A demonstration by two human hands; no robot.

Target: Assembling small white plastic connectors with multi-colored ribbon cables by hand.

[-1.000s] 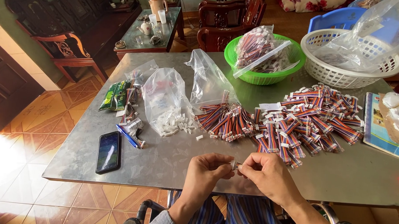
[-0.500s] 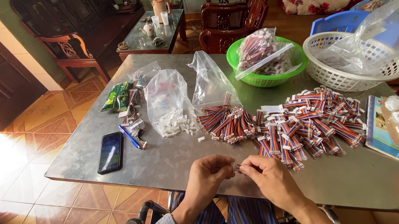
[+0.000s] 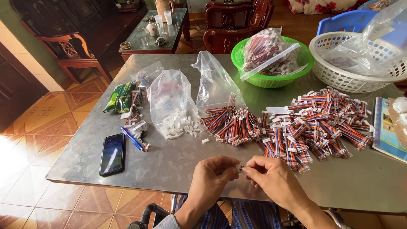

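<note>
Hands (image 3: 244, 174) lower, connector (image 3: 241, 168) between.

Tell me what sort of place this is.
Probably a home living room used for piecework: carved wooden chairs and a tea table stand behind a metal table heaped with striped wire bundles.

I see a dark phone (image 3: 113, 154) lying flat near the table's left front edge, its screen faintly lit. Behind it lies a green foil packet (image 3: 120, 97). Two clear plastic bags (image 3: 172, 102) stand mid-table, one holding small white pieces. A zip bag (image 3: 269, 51) fills the green basket (image 3: 241, 66). At far right lies what may be a colourful booklet (image 3: 387, 134).
</note>
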